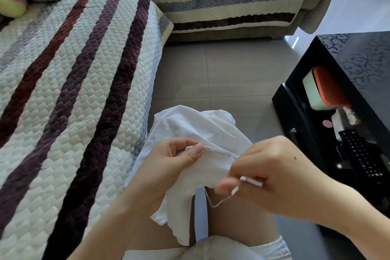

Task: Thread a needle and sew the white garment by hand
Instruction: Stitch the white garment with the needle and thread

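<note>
Head view shows the left hand (168,162) pinching the edge of the white garment (190,126) over the lap, while the right hand (274,175), fingers curled, pinches the thread (219,201), whose slack loop may knot if pulled sharply.

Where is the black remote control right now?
In the head view, the remote control lies far right, on a shelf of the black table, past the right hand.
</note>
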Tool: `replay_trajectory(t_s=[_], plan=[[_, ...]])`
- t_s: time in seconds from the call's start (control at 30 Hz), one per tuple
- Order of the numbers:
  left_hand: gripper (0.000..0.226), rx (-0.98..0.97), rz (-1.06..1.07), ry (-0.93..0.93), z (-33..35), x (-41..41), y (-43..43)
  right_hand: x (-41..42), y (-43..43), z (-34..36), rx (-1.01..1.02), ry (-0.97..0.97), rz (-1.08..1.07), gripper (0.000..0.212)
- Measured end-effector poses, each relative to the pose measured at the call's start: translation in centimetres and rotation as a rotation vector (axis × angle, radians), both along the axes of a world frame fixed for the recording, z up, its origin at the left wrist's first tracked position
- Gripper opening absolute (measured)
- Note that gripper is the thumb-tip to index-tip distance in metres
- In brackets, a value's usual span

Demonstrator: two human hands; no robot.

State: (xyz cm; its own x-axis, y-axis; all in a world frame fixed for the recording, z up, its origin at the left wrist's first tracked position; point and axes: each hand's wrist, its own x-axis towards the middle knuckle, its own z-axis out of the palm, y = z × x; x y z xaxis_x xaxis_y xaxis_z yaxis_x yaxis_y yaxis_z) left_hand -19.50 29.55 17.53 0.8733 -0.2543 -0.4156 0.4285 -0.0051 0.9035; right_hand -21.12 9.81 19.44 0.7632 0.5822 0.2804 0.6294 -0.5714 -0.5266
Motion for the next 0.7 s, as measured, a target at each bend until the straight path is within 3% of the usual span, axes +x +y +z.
replay_trajectory(t_s=[0.1,0.27,0.37,0.53,0.7], plan=[[0.025,-0.013,-0.015,-0.004,-0.1,0.0,0.0,0.9,0.3,-1.1,0.046,-0.079,-0.274,0.039],[0.022,0.006,0.0,-0.017,0.1,-0.2,0.1,1.9,0.6,-2.9,0.203,0.394,-0.213,0.012],[0.011,0.179,0.024,-0.086,-0.4,-0.3,0.5,2.3,0.2,-3.0,0.306,0.522,-0.243,0.019],[0.012,0.246,0.071,-0.124,-1.0,-0.5,0.3,1.9,0.6,-3.2,0.319,0.529,-0.269,0.006],[0.012,0.245,0.085,-0.133,-1.2,-0.4,0.4,0.5,0.9,-3.1,0.255,0.458,-0.301,0.013]])
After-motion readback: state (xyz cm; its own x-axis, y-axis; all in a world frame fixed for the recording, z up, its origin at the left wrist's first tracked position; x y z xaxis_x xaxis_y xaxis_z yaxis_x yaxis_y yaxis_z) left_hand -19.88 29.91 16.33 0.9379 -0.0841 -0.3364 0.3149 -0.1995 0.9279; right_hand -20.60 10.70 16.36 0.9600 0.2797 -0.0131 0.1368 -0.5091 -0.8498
